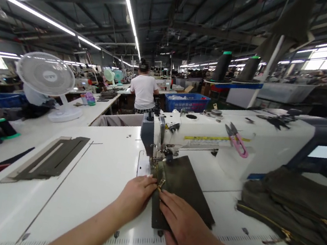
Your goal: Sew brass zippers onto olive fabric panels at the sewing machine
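Observation:
A dark olive fabric panel (192, 191) lies under the head of a white sewing machine (274, 144). Along its left edge runs a zipper with a gold pull (161, 183). My left hand (137, 195) has its fingers drawn together at that zipper edge, just left of the pull. My right hand (181, 222) rests on the panel with its fingers stretched out flat, fingertips beside the pull and thumb low near the panel's front edge. The needle area (159, 157) is just beyond both hands; the needle itself is too small to make out.
Flat cut pieces (55, 159) lie on the left of the table. More olive fabric with gold zippers (290, 204) is heaped at right. Pink-handled snips (237, 140) sit against the machine arm. A white fan (47, 75) stands at left. A person (144, 90) works ahead, beside a blue basket (186, 104).

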`<state>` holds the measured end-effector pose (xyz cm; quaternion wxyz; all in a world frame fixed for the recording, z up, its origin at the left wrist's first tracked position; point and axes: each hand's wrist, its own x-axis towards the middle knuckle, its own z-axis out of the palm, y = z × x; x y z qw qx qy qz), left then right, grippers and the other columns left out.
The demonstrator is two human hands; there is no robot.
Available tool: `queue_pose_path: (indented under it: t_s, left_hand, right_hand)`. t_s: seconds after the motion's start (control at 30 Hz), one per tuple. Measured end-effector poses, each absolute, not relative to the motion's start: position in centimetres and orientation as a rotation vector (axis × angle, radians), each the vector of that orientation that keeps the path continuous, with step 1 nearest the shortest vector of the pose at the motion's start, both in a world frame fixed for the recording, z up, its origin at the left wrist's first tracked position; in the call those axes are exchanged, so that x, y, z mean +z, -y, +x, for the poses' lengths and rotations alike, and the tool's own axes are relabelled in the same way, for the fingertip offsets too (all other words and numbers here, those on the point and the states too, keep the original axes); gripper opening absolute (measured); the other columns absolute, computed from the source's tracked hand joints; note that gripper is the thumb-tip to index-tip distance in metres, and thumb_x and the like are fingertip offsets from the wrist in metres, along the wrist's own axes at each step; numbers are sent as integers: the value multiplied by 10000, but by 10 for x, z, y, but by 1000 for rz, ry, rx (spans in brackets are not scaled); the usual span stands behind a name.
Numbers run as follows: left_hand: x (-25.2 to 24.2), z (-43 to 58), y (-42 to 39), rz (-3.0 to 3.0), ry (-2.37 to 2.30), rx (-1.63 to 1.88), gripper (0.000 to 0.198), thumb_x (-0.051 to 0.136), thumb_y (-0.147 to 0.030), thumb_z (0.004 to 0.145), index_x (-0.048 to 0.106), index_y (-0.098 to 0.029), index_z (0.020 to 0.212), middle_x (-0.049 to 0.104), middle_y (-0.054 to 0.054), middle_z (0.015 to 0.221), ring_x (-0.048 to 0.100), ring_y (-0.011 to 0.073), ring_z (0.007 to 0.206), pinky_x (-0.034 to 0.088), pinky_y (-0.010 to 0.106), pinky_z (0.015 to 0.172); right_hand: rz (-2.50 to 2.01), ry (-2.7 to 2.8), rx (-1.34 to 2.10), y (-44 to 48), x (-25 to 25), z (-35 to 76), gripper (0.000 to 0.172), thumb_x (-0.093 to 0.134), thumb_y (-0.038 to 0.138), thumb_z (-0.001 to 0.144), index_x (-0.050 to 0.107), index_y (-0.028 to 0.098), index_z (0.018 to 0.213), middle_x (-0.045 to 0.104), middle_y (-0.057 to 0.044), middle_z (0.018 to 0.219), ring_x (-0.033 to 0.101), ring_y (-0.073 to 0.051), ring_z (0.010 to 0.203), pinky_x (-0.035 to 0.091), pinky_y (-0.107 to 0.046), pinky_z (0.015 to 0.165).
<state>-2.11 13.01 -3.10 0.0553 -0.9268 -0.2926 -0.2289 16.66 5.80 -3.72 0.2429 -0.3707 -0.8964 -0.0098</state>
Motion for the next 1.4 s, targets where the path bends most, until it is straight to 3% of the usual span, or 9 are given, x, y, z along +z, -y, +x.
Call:
queue_pose_path:
  t_s: [0.2,0.43,0.97,1.4]
  left_hand:
    - [-32,-23,-134,-2830,961,-661,254,501,-65,762,610,-152,974,651,82,1029,620,207,920,530,360,814]
    - [-33,-28,-137,-2828,963,-703,282,499,-41,736,611,-163,964,651,72,1029,620,208,931,538,351,807]
    - [-33,-15,-132,-2803,1067,-573,265,564,-60,767,596,-131,1021,628,83,1056,584,226,1002,513,352,858]
    - [-35,-17,-143,-2758,907,-825,252,489,-28,766,606,-130,964,665,90,955,621,212,872,546,355,760]
  right_hand:
    - [-974,2327,-354,-68,-60,150,376,415,120,750,629,-3,1034,611,-188,1106,553,-256,1055,457,-313,936]
    - [-943,2202,-571,-72,-74,134,327,397,89,786,645,-3,979,651,-182,1016,596,-250,974,523,-308,836]
    - [-913,2299,-430,-72,-49,147,341,368,63,778,658,-10,941,657,-186,992,614,-255,937,525,-328,837]
    - [-936,2317,-455,-96,-54,149,339,383,73,781,652,4,975,655,-163,1020,602,-221,976,481,-275,901]
